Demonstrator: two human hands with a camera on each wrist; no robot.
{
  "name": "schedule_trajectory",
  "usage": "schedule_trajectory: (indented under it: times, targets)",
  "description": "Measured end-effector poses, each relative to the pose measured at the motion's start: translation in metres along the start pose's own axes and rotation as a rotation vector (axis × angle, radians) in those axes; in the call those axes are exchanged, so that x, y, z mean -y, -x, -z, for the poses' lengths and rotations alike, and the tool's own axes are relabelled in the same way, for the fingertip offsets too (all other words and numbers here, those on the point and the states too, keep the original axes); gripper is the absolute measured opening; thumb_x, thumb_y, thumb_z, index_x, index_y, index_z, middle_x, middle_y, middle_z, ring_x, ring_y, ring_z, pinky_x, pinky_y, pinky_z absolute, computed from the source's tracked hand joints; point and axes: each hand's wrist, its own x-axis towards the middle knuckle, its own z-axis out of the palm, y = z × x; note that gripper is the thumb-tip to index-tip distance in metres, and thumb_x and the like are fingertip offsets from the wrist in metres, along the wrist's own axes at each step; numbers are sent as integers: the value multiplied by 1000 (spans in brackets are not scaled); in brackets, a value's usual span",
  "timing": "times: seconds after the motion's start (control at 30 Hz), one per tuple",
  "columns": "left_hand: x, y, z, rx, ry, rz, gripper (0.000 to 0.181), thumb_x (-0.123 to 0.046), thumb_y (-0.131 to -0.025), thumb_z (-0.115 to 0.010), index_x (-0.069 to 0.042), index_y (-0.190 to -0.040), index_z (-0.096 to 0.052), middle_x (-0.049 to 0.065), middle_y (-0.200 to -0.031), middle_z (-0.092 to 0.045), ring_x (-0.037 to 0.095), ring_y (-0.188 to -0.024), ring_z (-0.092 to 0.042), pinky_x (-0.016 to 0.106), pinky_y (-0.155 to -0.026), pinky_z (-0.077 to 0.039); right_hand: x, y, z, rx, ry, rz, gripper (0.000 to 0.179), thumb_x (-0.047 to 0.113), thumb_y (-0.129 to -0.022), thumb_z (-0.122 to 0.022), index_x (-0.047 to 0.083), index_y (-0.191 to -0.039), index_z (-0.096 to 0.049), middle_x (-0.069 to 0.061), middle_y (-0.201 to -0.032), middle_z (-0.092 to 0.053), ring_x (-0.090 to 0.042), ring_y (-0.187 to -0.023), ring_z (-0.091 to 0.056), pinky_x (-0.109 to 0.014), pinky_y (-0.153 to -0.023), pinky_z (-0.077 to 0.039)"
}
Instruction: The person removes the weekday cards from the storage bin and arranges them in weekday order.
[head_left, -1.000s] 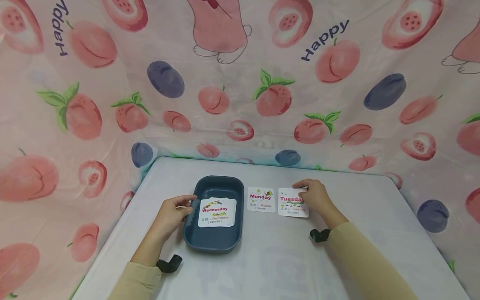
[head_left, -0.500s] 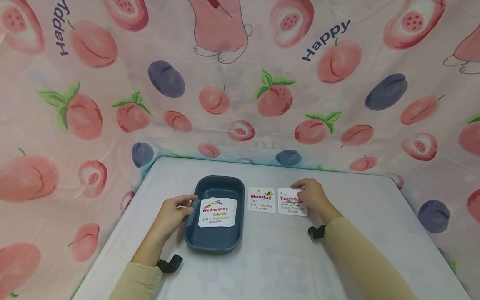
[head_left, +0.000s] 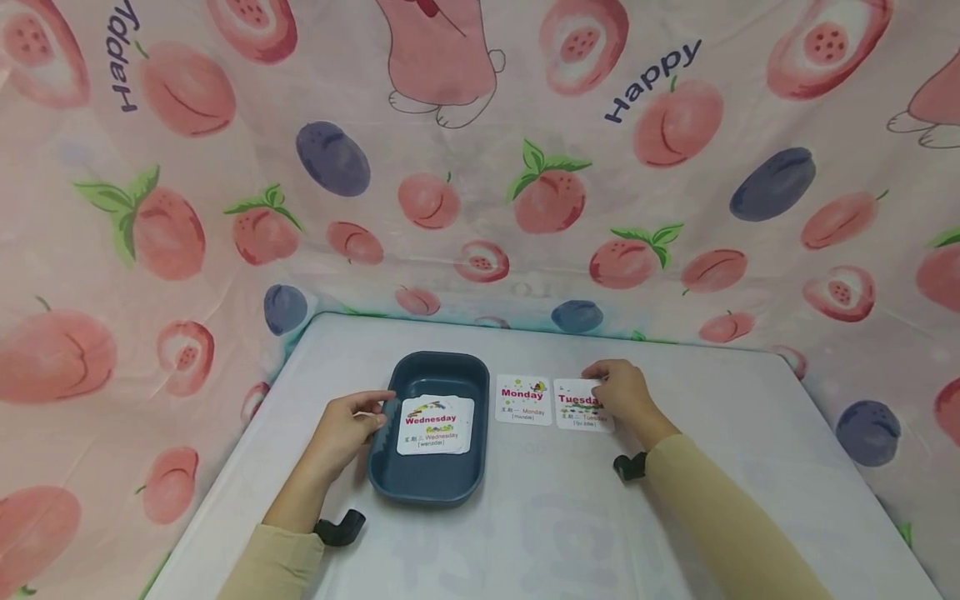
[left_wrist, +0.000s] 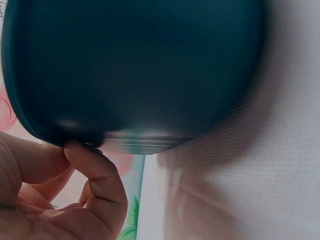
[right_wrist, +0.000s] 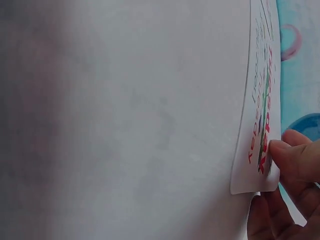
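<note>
My left hand (head_left: 339, 437) pinches the left rim of a dark blue rectangular tray (head_left: 427, 490); in the left wrist view, thumb and finger meet at the rim of the tray (left_wrist: 150, 65). Inside it lies a small stack of white cards, topped by the Wednesday card (head_left: 435, 427). To the right, my right hand (head_left: 628, 396) holds the Tuesday card (head_left: 576, 417) by its right side, covering the last letter in the head view. The right wrist view has the thumb over the face of the Tuesday card (right_wrist: 247, 175). Just left of it, the Monday card (head_left: 522, 402) lies flat.
A white cloth covers the table (head_left: 555, 525). Behind it hangs a pink curtain (head_left: 480, 217) printed with peaches. Black curved pieces (head_left: 341, 528) stick out from both wrists near the sleeves.
My right hand has slid the Tuesday card slightly left, narrowing the gap to the Monday card. The left hand and the tray have stayed in place.
</note>
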Motion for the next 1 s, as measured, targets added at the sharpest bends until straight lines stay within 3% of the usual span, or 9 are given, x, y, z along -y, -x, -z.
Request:
schedule_trajectory:
  times: [0.23, 0.67, 1.0]
  targets:
    - [1, -1, 0, -4, 2, 3, 41, -2, -103, -63, -16, -140, -73, 11, -117, -57, 23, -98, -57, 33, -77, -54, -2, 1, 3, -14, 17, 30, 36, -3, -93, -68, 8, -126, -77, -16, -128, -73, -33, -113, -61, -51, -101, -50]
    - [1, 0, -1, 1, 5, 0, 42, -2, -103, -62, -14, -141, -72, 12, -119, -57, 24, -101, -57, 32, -78, -55, 4, 6, 8, -3, -31, 27, 47, 5, -95, -72, 8, -142, -66, -17, -143, -65, -39, -130, -59, -59, -115, -47]
    - [2, -1, 0, 6, 15, -6, 42, -2, -103, -61, -13, -142, -71, 12, -118, -57, 24, -101, -57, 31, -77, -55, 22, 11, 5, 7, -24, 41, 56, 18, -98, -76, 8, -149, -57, -20, -150, -59, -42, -140, -55, -60, -120, -44]
